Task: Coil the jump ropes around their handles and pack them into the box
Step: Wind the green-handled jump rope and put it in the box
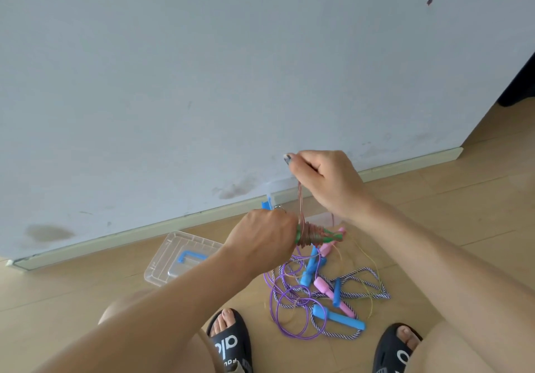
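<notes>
Left hand (262, 235) grips green handles (318, 235); right hand (324, 180) pinches brownish rope (300, 201); maybe three loose ropes (318, 294); one clear lid (176, 256); wood floor (463, 213); grey wall (202, 83).

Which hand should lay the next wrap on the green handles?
Right. The right hand pinches the free reddish cord above the coil, while the left hand grips the green handles and seems best kept steady.

Green handles (318, 235) half-wrapped in brown rope (301, 199), held level above floor.
</notes>
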